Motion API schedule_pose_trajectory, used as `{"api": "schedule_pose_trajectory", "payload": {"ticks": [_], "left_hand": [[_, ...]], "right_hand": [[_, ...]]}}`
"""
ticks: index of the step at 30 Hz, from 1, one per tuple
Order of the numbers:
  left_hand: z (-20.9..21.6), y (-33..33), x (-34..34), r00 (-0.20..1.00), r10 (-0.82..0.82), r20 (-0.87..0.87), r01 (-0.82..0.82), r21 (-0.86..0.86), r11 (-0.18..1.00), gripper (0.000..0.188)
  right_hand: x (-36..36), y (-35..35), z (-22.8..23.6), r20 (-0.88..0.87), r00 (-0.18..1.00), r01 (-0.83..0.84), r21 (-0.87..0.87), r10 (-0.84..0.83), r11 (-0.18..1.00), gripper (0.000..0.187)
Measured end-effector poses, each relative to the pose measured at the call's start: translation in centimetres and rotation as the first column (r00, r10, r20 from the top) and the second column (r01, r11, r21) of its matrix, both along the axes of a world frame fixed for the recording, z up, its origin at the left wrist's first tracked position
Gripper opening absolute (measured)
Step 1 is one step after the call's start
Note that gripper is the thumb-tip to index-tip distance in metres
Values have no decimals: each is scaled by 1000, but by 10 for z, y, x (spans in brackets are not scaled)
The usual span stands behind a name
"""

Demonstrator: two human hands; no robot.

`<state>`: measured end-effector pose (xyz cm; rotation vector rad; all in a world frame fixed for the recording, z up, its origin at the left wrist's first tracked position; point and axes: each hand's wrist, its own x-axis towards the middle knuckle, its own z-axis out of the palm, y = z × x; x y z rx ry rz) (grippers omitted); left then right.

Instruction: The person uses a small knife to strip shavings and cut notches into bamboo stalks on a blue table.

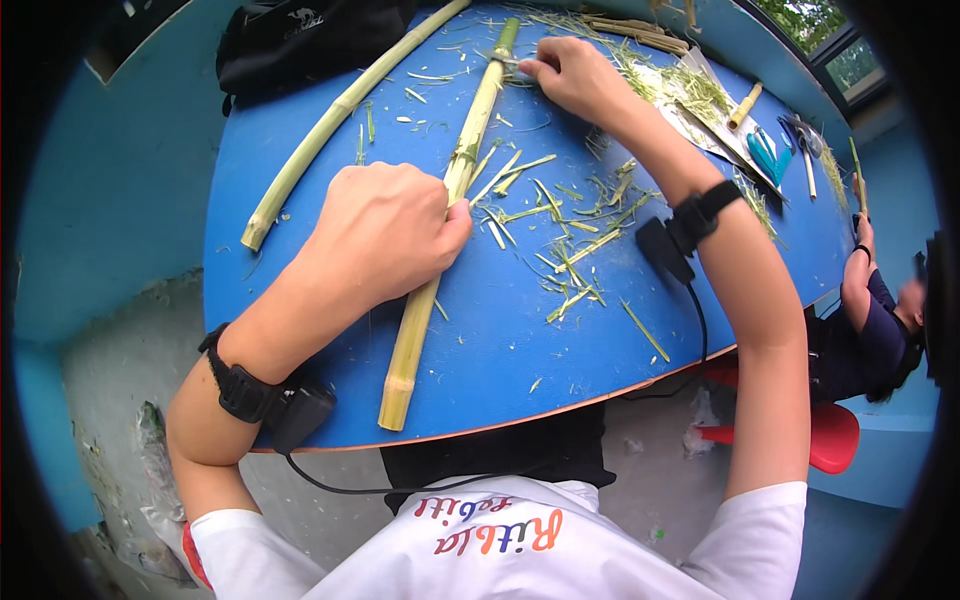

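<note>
A long bamboo stalk lies slantwise on the blue table, its near end close to the front edge. Most of its length is pale and scraped, while the far end is still green. My left hand is closed round the middle of the stalk. At the far part, my right hand pinches a small thin metal-looking tool that touches the stalk by a joint. The fingers partly hide this tool. Green and pale shavings lie scattered right of the stalk.
Another pale bamboo stalk lies to the left, beside a black bag. At the far right are a shavings heap, a short bamboo piece and a teal tool. Beyond sits another person holding a green stalk.
</note>
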<state>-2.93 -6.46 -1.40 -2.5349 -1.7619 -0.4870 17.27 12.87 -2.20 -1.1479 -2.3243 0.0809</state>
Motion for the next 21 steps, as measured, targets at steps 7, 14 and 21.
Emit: {"api": "schedule_pose_trajectory", "payload": {"ticks": [7,14,21], "left_hand": [[-1,-1,0,999,-22,37,20,58,998,43],[-3,0,3,998,-31,48,26,111,993,41],[-3,-2,1,1000,10,28,-12,78,997,41]], "right_hand": [[3,18,1,67,994,83,126,-92,989,35],[19,-7,8,88,996,30,-7,-30,1000,32],[-2,-71,24,33,957,-272,-230,287,934,32]]}}
